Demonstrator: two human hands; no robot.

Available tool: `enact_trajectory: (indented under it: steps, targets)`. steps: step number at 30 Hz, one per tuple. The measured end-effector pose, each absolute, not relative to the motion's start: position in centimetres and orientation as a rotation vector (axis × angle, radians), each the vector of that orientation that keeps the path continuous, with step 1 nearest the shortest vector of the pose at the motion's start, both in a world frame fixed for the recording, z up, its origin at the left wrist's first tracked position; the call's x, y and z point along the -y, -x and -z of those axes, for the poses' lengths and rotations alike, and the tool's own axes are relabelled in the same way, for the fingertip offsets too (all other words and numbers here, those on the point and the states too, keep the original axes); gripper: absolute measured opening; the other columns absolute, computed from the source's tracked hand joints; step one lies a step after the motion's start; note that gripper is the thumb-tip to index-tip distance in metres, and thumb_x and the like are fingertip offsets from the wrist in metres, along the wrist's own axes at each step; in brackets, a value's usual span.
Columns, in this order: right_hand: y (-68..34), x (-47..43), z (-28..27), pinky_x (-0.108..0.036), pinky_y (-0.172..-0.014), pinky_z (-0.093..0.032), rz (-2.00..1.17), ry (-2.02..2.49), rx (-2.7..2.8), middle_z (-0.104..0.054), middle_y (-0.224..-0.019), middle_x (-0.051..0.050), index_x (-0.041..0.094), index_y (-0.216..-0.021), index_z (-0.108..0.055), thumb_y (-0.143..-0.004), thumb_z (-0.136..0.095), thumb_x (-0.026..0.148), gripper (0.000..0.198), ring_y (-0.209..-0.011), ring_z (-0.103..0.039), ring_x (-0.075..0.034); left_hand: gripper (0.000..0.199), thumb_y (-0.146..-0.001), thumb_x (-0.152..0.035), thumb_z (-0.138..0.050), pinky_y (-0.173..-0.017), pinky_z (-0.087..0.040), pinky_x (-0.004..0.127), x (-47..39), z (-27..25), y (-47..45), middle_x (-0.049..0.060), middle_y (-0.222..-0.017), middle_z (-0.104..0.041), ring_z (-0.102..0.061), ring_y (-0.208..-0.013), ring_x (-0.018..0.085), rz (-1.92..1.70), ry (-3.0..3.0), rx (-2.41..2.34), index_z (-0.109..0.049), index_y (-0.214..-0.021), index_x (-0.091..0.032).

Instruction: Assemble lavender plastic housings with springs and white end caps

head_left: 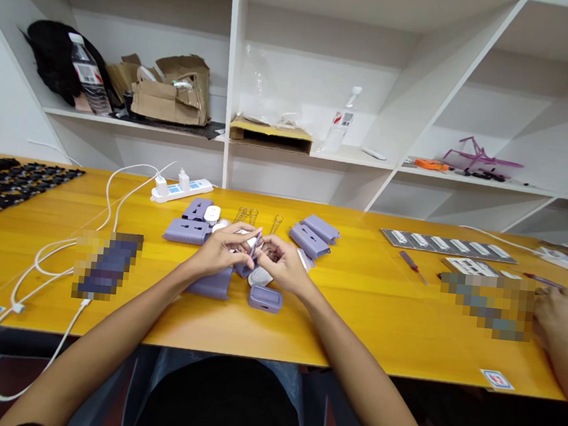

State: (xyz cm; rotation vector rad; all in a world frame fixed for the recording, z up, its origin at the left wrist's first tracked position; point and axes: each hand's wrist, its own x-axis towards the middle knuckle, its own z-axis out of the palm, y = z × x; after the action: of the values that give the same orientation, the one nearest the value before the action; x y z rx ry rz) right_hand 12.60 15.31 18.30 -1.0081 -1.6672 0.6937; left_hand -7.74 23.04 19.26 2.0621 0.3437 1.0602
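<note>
You have a small purple piece (256,244) between your two hands, just above the middle of the cluster of parts on the counter (342,339). Your left hand (230,248) grips it between thumb and fingers, the index finger stretched along its top; your right hand (277,258) pinches it from the other side with curled fingers. Its exact shape is too small to make out.

Below your hands lie a white oval part (260,276) and, nearer to you, a purple rectangular case (266,298). A purple housing (211,284) sits beneath your left wrist. Beyond it, to your left, two slotted purple housings (186,231) lie near a round white part (212,215); to your right, two more purple housings (310,240) lie side by side. Wire coil springs (276,224) stand behind your fingers.

Farther left, white plugs sit in a power strip (185,191). Well to your right lies a screwdriver (413,267), and at the far edge a co-worker's hand (562,317) rests at the counter.
</note>
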Motion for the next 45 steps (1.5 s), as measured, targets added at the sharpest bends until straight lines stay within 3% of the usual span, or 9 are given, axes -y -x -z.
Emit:
enact_trajectory:
  steps: [6, 19, 23, 26, 31, 38, 41, 45]
  targets:
    - [-12.3, -14.9, -19.3, -0.024, -0.056, -0.035, -0.823, 1.02, 1.583, -0.056, -0.069, 0.005, 0.02, -0.093, -0.066, -0.089, -0.07, 0.042, 0.023, -0.059, -0.044, -0.011, 0.057, -0.083, -0.035, -0.091, -0.086, -0.062, 0.034, -23.1, -18.9, 7.8, 0.01, -0.131, -0.069, -0.07, -0.083, 0.013, -1.095, -2.194, -0.295, -0.076, -0.138, -0.03]
    - [-11.7, -15.3, -19.5, -0.021, -0.04, -0.019, -1.243, 0.946, 1.237, -0.046, -0.051, 0.011, 0.021, -0.091, -0.064, -0.075, -0.078, 0.043, 0.031, -0.04, -0.025, -0.005, 0.055, -0.091, -0.036, -0.084, -0.088, -0.06, 0.035, -23.1, -18.8, 8.1, 0.012, -0.134, -0.067, -0.067, -0.085, 0.015, -1.189, -2.431, -0.306, -0.072, -0.144, -0.03]
    - [-11.5, -15.3, -19.6, -0.021, -0.04, -0.019, -1.245, 0.942, 1.212, -0.049, -0.051, 0.01, 0.02, -0.091, -0.064, -0.074, -0.082, 0.047, 0.037, -0.04, -0.027, -0.005, 0.057, -0.092, -0.035, -0.083, -0.086, -0.061, 0.033, -23.0, -18.6, 8.0, 0.012, -0.134, -0.066, -0.069, -0.09, 0.016, -1.171, -2.394, -0.323, -0.07, -0.147, -0.028]
    - [-11.6, -15.4, -19.6, -0.021, -0.04, -0.02, -1.211, 0.94, 1.218, -0.05, -0.052, 0.01, 0.021, -0.091, -0.063, -0.075, -0.084, 0.053, 0.042, -0.041, -0.03, -0.006, 0.05, -0.093, -0.036, -0.082, -0.089, -0.061, 0.034, -22.4, -18.9, 7.9, 0.013, -0.135, -0.065, -0.07, -0.092, 0.017, -1.111, -2.358, -0.373, -0.074, -0.141, -0.025]
    - [-11.8, -15.5, -19.2, -0.022, -0.045, -0.029, -1.064, 0.95, 1.293, -0.054, -0.058, 0.008, 0.021, -0.093, -0.064, -0.08, -0.083, 0.06, 0.045, -0.047, -0.042, -0.009, 0.026, -0.1, -0.032, -0.07, -0.099, -0.056, 0.037, -21.2, -19.6, 7.5, 0.013, -0.127, -0.067, -0.067, -0.114, 0.026, -1.052, -2.289, -0.423, -0.082, -0.12, -0.019]
    - [-11.7, -15.5, -18.5, -0.025, -0.058, -0.043, -0.845, 0.972, 1.416, -0.064, -0.068, 0.004, 0.02, -0.097, -0.068, -0.089, -0.077, 0.053, 0.035, -0.059, -0.057, -0.012, 0.025, -0.106, -0.033, -0.06, -0.084, -0.055, 0.033, -21.0, -19.7, 7.4, 0.011, -0.11, -0.066, -0.063, -0.096, 0.021, -1.002, -2.254, -0.381, -0.077, -0.099, -0.016]
    - [-11.5, -15.5, -18.7, -0.024, -0.055, -0.042, -0.888, 0.966, 1.369, -0.063, -0.065, 0.005, 0.02, -0.096, -0.068, -0.087, -0.078, 0.055, 0.037, -0.056, -0.055, -0.011, 0.023, -0.108, -0.03, -0.059, -0.089, -0.053, 0.034, -21.0, -19.8, 7.5, 0.011, -0.108, -0.067, -0.063, -0.099, 0.021, -1.043, -2.355, -0.378, -0.076, -0.101, -0.017]
    - [-11.3, -15.5, -19.1, -0.022, -0.044, -0.031, -1.022, 0.979, 1.222, -0.058, -0.057, 0.007, 0.02, -0.091, -0.066, -0.079, -0.083, 0.058, 0.043, -0.045, -0.044, -0.008, 0.022, -0.109, -0.025, -0.056, -0.094, -0.053, 0.035, -20.8, -19.6, 7.2, 0.011, -0.112, -0.067, -0.062, -0.105, 0.022, -1.139, -2.448, -0.351, -0.076, -0.107, -0.017]
